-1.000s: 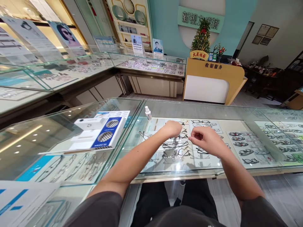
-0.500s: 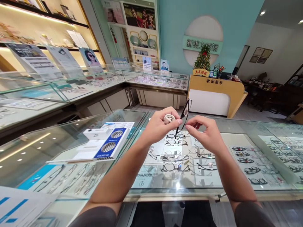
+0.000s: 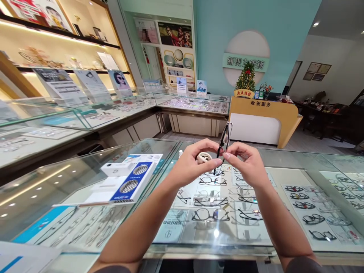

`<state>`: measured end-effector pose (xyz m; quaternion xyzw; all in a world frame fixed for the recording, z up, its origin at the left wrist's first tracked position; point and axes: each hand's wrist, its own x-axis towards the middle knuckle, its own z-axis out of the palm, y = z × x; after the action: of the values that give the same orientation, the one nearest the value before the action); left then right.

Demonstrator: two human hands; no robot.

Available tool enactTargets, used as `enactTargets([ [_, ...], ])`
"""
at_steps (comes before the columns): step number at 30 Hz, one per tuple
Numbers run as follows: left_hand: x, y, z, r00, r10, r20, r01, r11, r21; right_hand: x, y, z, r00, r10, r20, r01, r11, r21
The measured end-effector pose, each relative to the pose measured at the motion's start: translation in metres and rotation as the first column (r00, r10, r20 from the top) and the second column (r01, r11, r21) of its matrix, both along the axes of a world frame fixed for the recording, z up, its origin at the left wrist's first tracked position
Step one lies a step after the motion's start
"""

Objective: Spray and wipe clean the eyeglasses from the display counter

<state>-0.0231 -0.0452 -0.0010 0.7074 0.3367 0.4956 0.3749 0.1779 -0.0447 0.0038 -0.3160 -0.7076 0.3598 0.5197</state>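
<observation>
A pair of dark-framed eyeglasses is held up on edge above the glass counter. My left hand pinches the frame between thumb and fingers. Tucked in the curl of that same hand is a rolled off-white thing, perhaps a cloth. From the other side, my right hand has its thumb and fingertips closed at the glasses' edge. Below both hands, under the glass, lie rows of eyeglasses.
A blue and white box and a small white box rest on the glass display counter at left. More spectacle frames lie inside at right. Farther off stand other display cases and a yellow-and-white service desk.
My right hand has moved left onto the eyeglasses; before, its fingers were slightly apart from them. The camera has tilted up a little, so the room sits lower in view.
</observation>
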Motion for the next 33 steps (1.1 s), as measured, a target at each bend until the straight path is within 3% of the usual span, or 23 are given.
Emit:
enactTargets([
  [7,-0.003,-0.001,-0.002,0.988,0.134,-0.073,-0.122,0.981,0.153,0.002,0.003,0.003,0.999,-0.043,0.004,0.043,0.998,0.052],
  [13,-0.007,0.003,0.000,0.980,0.180,-0.081,-0.160,0.965,0.207,0.011,-0.001,0.004,0.983,-0.185,0.012,0.184,0.982,0.037],
  [15,-0.009,0.005,0.001,0.976,0.200,-0.091,-0.174,0.956,0.235,0.015,-0.002,0.003,0.949,-0.314,0.009,0.312,0.945,0.095],
  [17,-0.011,0.007,0.001,0.974,0.204,-0.102,-0.172,0.950,0.260,0.017,-0.002,0.002,0.888,-0.459,0.008,0.449,0.872,0.197],
  [21,-0.012,0.008,0.001,0.977,0.184,-0.108,-0.149,0.951,0.271,0.018,0.001,0.001,0.786,-0.618,-0.011,0.590,0.745,0.313],
  [25,-0.011,0.009,-0.001,0.980,0.151,-0.128,-0.112,0.956,0.269,0.015,0.003,0.000,0.763,-0.644,-0.054,0.619,0.705,0.345],
  [33,-0.002,0.008,-0.005,0.988,0.108,-0.108,-0.080,0.968,0.237,0.003,0.008,-0.015,0.772,-0.634,0.033,0.513,0.654,0.556],
])
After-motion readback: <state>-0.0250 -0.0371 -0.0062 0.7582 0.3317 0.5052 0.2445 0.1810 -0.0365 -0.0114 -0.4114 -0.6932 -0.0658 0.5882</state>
